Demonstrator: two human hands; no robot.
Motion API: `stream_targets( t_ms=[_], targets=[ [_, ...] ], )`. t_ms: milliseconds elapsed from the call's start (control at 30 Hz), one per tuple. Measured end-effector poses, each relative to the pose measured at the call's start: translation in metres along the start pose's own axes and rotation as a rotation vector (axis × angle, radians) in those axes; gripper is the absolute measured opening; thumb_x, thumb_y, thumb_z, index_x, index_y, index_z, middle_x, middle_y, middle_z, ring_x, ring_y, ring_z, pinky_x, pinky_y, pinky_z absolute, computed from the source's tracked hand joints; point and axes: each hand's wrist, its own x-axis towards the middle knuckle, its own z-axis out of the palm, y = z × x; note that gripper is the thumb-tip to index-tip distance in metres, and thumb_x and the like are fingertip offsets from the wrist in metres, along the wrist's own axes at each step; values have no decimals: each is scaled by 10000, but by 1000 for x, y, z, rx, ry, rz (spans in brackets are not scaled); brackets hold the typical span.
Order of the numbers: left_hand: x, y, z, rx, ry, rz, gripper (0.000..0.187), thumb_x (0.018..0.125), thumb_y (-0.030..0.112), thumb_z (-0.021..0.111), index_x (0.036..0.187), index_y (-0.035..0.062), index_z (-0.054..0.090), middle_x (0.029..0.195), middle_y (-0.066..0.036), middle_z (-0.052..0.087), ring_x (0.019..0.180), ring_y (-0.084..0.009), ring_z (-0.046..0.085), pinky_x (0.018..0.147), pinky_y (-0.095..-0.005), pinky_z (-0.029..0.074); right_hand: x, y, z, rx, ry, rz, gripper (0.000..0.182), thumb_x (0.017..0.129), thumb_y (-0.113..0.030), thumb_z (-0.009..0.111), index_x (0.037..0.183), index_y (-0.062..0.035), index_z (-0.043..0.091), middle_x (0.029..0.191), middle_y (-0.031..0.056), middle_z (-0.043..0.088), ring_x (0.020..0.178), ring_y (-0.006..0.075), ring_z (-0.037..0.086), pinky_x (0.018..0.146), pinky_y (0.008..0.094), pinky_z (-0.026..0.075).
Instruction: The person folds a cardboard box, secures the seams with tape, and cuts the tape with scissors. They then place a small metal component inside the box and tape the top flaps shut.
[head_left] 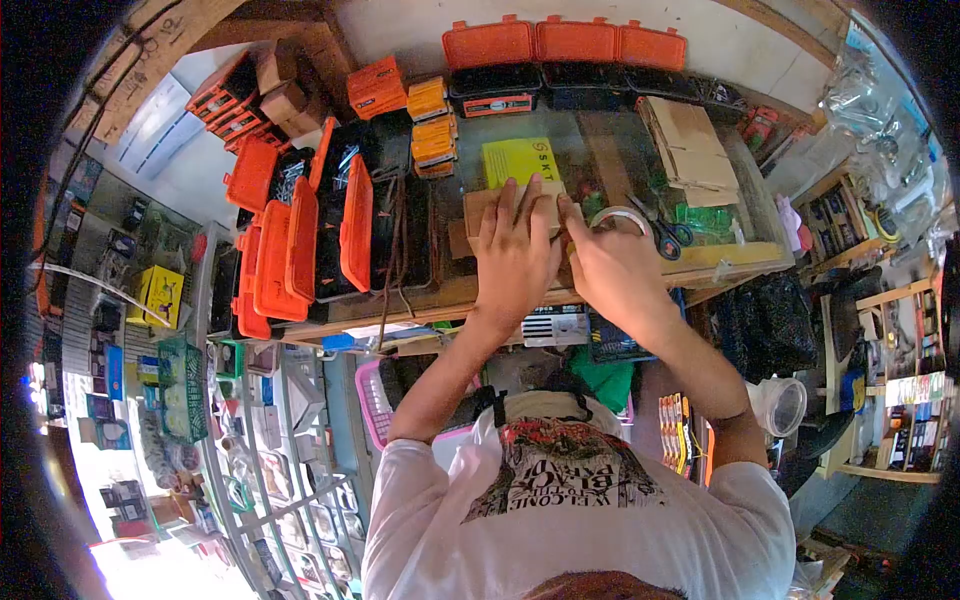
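A small brown cardboard box (pixel 482 204) lies on the glass-topped counter in front of me. My left hand (pixel 515 250) spans it, fingers over its top and tips at the far edge, holding it down. At the box's right end is my right hand (pixel 612 262), its index finger against the box and its other fingers curled by a roll of tape (pixel 625 214). Part of the roll is hidden under that hand. A yellow box or card with dark lettering (pixel 520 160) sits just beyond. Scissors with dark handles (pixel 670 238) lie right of the tape.
Open orange-lidded cases (pixel 285 260) line the left side, with more orange lids (pixel 580 42) along the back. Small orange boxes (pixel 434 140) are stacked nearby. Flattened cardboard pieces (pixel 690 150) lie at the back right. The wooden counter edge (pixel 720 258) runs below my wrists.
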Motion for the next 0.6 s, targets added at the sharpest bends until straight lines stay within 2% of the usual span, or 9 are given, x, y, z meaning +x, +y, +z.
stream_targets(
  t_ms=[100,200,300,400,500,533,600],
  targets=[
    [0,1,-3,37,-22,0,539,837,213,691,1293,-10,510,1451,-191,539,1345,-435,469,1098,-541,380,1,-5,7,82,13,42,528,880,-151,607,1388,-31,524,676,170,673,609,358,673,564,491,532],
    [0,1,-3,65,-32,3,530,840,217,689,1290,-4,518,1452,-188,544,1348,-431,471,1097,-535,383,1,-6,10,183,47,40,527,883,-162,612,1388,-40,523,676,162,677,607,368,680,565,503,535],
    [0,2,-2,32,-13,-12,507,845,236,702,1275,20,544,1438,-188,554,1344,-424,477,1091,-533,387,-3,-5,10,197,-22,87,511,886,-142,607,1386,-65,538,723,178,689,635,367,674,583,479,528],
    [4,5,-10,15,-26,-24,492,850,266,719,1266,52,569,1423,-189,564,1337,-422,483,1083,-530,394,-3,19,19,525,143,43,489,898,-118,620,1382,-96,559,792,162,698,637,309,666,600,424,513],
    [8,1,-20,13,-101,17,529,848,303,734,1297,71,576,1403,-187,572,1331,-415,486,1082,-553,382,-7,19,9,705,240,220,448,876,-162,661,1310,-73,599,817,160,673,647,311,641,657,430,511],
    [12,1,-29,26,-147,29,520,870,325,717,1308,84,576,1428,-179,554,1340,-408,481,1099,-549,368,-10,19,9,794,192,249,432,877,-148,686,1294,-64,612,845,132,654,645,301,602,633,412,491],
    [23,-1,-48,53,-238,62,504,912,371,684,1330,110,576,1477,-164,517,1357,-395,472,1132,-541,338,-13,18,20,793,239,192,415,894,-166,684,1290,-66,615,862,129,658,713,304,620,681,417,499]
  ],
)
